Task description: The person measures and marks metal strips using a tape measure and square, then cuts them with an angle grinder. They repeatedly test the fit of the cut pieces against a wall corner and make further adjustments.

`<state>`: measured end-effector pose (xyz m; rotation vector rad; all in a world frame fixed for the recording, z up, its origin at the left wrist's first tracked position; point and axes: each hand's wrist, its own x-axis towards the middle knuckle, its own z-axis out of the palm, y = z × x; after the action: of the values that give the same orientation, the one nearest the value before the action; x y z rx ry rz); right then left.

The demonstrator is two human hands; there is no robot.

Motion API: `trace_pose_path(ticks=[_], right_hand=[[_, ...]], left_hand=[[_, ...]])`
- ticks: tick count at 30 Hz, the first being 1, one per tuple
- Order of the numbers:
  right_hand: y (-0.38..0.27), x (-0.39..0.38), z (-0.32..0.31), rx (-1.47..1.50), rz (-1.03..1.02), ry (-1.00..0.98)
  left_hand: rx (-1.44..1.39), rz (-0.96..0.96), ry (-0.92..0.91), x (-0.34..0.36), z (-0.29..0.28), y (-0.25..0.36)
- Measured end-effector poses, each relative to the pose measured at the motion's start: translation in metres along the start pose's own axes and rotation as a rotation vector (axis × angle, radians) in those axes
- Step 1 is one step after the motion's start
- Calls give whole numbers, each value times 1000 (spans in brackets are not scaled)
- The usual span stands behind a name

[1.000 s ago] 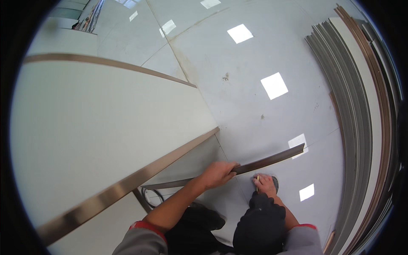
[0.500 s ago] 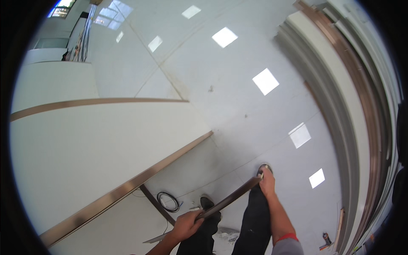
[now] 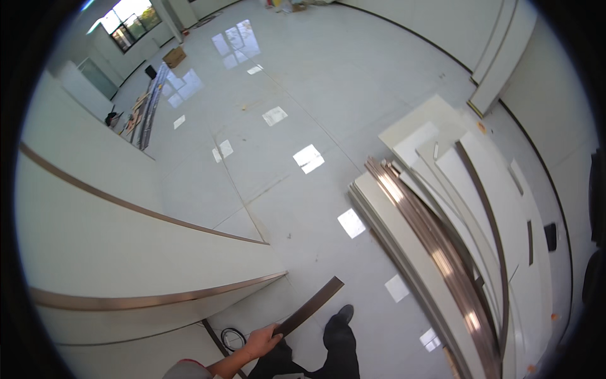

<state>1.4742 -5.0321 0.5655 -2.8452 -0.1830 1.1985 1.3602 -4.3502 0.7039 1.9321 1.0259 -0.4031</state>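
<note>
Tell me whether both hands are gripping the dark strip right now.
No. Only the left hand grips the dark metal strip; no right hand shows anywhere in the view.

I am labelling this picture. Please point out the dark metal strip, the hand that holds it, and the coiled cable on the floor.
dark metal strip (image 3: 312, 306), head view, middle of its length
left hand (image 3: 262, 342), head view, back of hand
coiled cable (image 3: 233, 338), head view, on the loop

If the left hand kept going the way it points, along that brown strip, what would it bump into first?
Probably nothing close. The left hand points along the strip over bare floor, toward the stacked panels. Depth is hard to judge.
</note>
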Motion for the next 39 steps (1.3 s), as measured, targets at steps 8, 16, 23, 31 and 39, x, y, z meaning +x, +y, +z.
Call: trace_pose_path(ticks=[8,16,23,31,39], right_hand=[[-207,330,-219,-150,-525,318],[-774,237,-452,190,-1044,-74],[-805,397,-496,-221,-862,-187],[-889,491,-505,-345,-497,-467],[-1351,549,-552,-125,-774,-412]], left_hand=[[-45,-90,293,3,-53,62],[-171,-338,531,61,-111,73],[-348,-423,744,157,-200,96],[-545,-706,840,268,-342,68],[-557,-809,1040,407,-561,-5]])
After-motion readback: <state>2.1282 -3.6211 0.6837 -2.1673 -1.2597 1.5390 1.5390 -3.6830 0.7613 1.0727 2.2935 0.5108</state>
